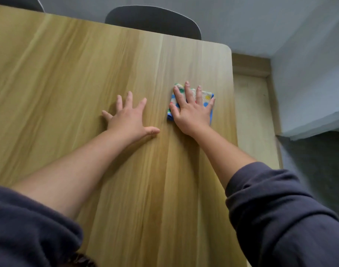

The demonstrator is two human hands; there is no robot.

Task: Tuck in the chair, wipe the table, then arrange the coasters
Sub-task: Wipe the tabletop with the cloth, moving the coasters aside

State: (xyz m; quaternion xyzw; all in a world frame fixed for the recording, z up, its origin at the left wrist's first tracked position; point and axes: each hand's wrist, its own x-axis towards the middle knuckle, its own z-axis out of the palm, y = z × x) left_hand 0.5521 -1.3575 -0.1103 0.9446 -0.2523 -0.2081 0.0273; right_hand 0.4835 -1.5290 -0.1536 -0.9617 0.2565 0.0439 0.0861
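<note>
Nearest the camera, a dark left sleeve and right sleeve are seen bunched up on the arms, with both forearms bare and stretched out over the wooden table. The left hand is laid flat on the bare surface, towards the middle of the visible top, fingers straight and spread wide, thumb out to the side. Nothing is held in it. The right hand is pressed palm-down on a folded cloth, fingers straight and slightly parted, not curled round it. The cloth, pale with coloured dots and a blue border, is found flat on the surface near the right edge, short of the far right corner. It shows past the fingertips and at both sides of the hand. The two hands are kept apart, side by side. Beyond the far edge a dark chair back is noted close against the table near the far right corner, and part of a second chair back is seen further left.
</note>
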